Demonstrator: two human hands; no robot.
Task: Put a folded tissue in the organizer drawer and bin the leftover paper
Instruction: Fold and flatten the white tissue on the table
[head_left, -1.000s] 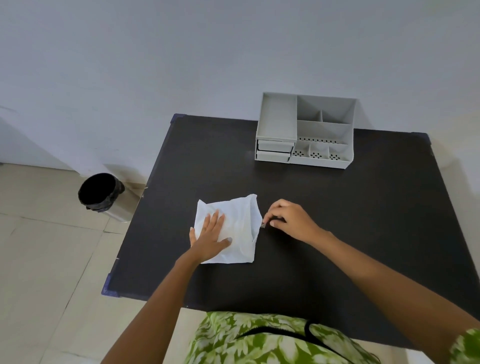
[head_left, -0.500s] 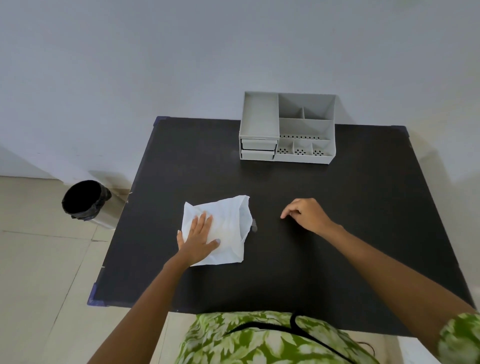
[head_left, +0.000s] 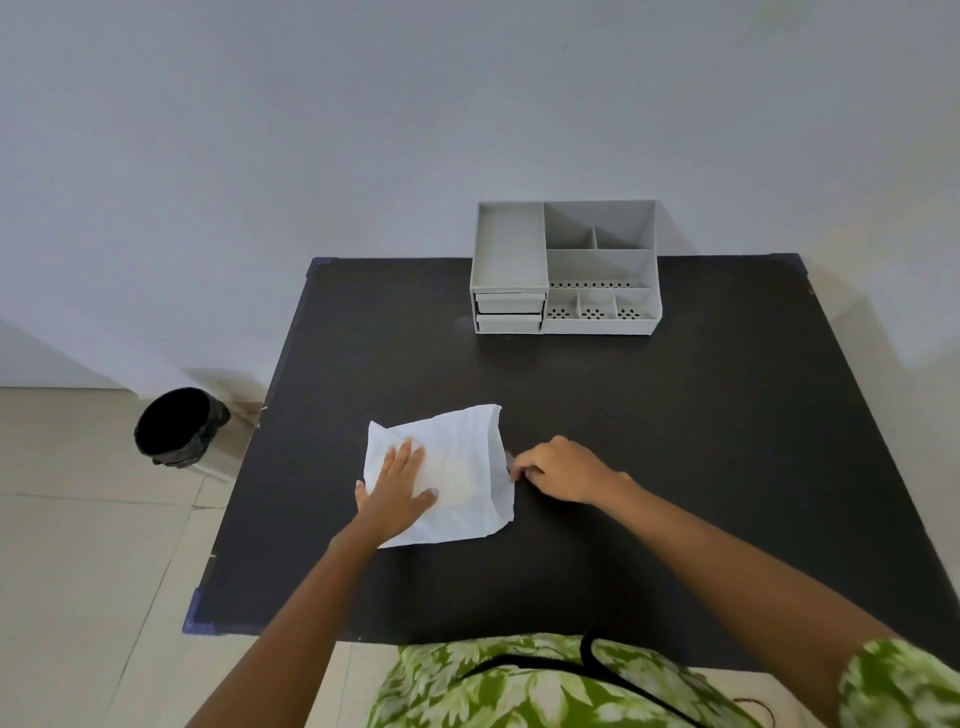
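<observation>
A white tissue (head_left: 462, 467) lies folded over on the black table (head_left: 675, 441), a little left of centre. My left hand (head_left: 397, 486) presses flat on its left half, fingers spread. My right hand (head_left: 558, 467) is at the tissue's right edge, its fingertips pinched together on that edge. The grey organizer (head_left: 566, 267) stands at the table's far edge against the wall, with two shut drawers (head_left: 510, 312) at its lower left.
A round bin (head_left: 179, 428) with a black liner stands on the tiled floor beside the table's left side. A pale wall rises right behind the table. My green patterned clothing shows at the bottom.
My right hand left the tissue's right edge, moved out to the right over the table, then came back and pinched the edge again. My left hand stayed pressing the tissue.
</observation>
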